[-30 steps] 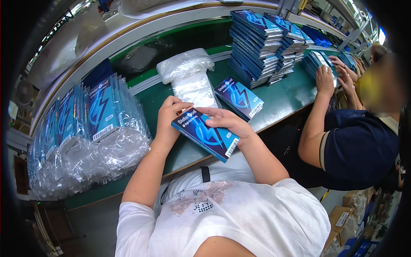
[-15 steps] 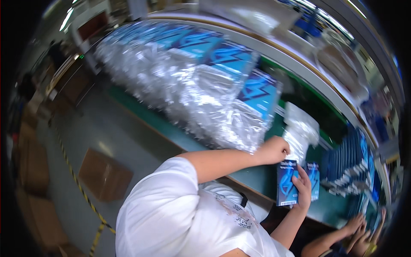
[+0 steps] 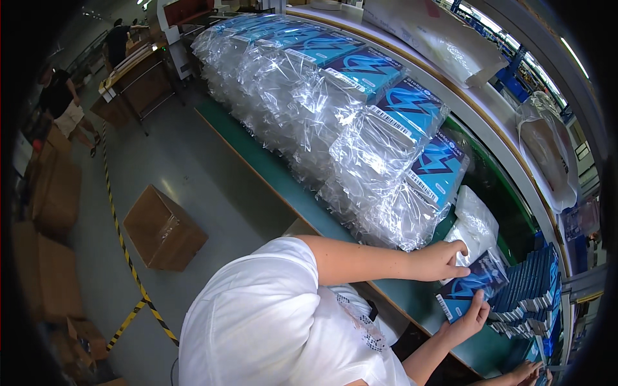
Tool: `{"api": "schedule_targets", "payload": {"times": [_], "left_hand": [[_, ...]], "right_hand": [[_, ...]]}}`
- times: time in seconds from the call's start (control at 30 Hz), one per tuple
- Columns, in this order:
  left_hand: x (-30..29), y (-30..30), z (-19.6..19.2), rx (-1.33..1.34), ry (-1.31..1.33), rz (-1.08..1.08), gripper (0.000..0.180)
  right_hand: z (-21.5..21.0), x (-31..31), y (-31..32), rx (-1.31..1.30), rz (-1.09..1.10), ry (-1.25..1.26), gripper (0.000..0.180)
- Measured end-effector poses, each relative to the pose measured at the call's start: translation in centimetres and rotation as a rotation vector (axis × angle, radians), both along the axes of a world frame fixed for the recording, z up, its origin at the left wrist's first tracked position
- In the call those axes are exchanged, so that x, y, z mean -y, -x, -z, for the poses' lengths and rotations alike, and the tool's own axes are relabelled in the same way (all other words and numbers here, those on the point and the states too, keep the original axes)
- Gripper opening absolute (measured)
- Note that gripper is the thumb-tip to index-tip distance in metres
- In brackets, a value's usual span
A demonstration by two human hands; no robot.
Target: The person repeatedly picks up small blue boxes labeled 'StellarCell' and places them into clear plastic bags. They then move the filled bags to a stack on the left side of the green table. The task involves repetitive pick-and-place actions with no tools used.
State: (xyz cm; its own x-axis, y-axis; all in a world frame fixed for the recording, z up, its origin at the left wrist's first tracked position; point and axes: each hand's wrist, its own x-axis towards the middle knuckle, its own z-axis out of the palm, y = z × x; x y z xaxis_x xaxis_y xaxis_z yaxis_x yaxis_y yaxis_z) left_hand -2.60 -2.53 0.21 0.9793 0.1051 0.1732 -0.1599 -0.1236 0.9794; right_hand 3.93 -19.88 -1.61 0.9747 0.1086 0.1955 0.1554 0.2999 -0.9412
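Observation:
My right hand [image 3: 468, 321] grips a flat blue box [image 3: 458, 297] printed with a lightning design, its thumb on the upper face. Clear plastic film [image 3: 494, 269] seems to cover the box's far end. My left hand [image 3: 439, 260] is just above the box's left side, thumb and forefinger apart with a gap between them. Whether its fingertips touch the film is unclear. Beyond that hand lies a pile of whitish plastic bags [image 3: 476, 219]. To the left, a long heap of bagged blue boxes [image 3: 386, 138] covers much of the green table [image 3: 257, 148].
Stacked blue boxes [image 3: 529, 283] stand at the right, with another person's hands [image 3: 526, 372] below them. A shelf edge [image 3: 476, 103] runs along the far side. An open carton [image 3: 164, 228] sits on the floor at left, beside yellow-black tape [image 3: 122, 251]. A person [image 3: 61, 96] stands far left.
The view has shifted. The box in my right hand has turned from upright to slanted, with film now over its far end. A second box behind it no longer shows. My left thumb and forefinger have parted.

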Motion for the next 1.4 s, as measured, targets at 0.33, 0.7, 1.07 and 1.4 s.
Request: {"api": "schedule_targets", "payload": {"times": [0.33,0.7,1.07,1.4], "left_hand": [[2.3,-1.4,1.7,0.119,0.773,-0.007,0.024],[4.3,2.9,0.5,-0.074,0.552,0.384,0.038],[2.7,1.9,1.5,-0.099,1.142,0.331,0.039],[1.4,3.9,0.8,-0.133,0.986,0.213,0.056]], "right_hand": [[-1.8,0.4,1.9,0.164,-0.343,0.378,0.062],[-6.2,1.9,1.3,0.851,0.621,0.45,0.029],[-4.7,-2.8,5.8,0.569,-0.591,0.529,0.029],[-4.8,1.0,0.8,0.486,-0.041,0.427,0.026]]}}
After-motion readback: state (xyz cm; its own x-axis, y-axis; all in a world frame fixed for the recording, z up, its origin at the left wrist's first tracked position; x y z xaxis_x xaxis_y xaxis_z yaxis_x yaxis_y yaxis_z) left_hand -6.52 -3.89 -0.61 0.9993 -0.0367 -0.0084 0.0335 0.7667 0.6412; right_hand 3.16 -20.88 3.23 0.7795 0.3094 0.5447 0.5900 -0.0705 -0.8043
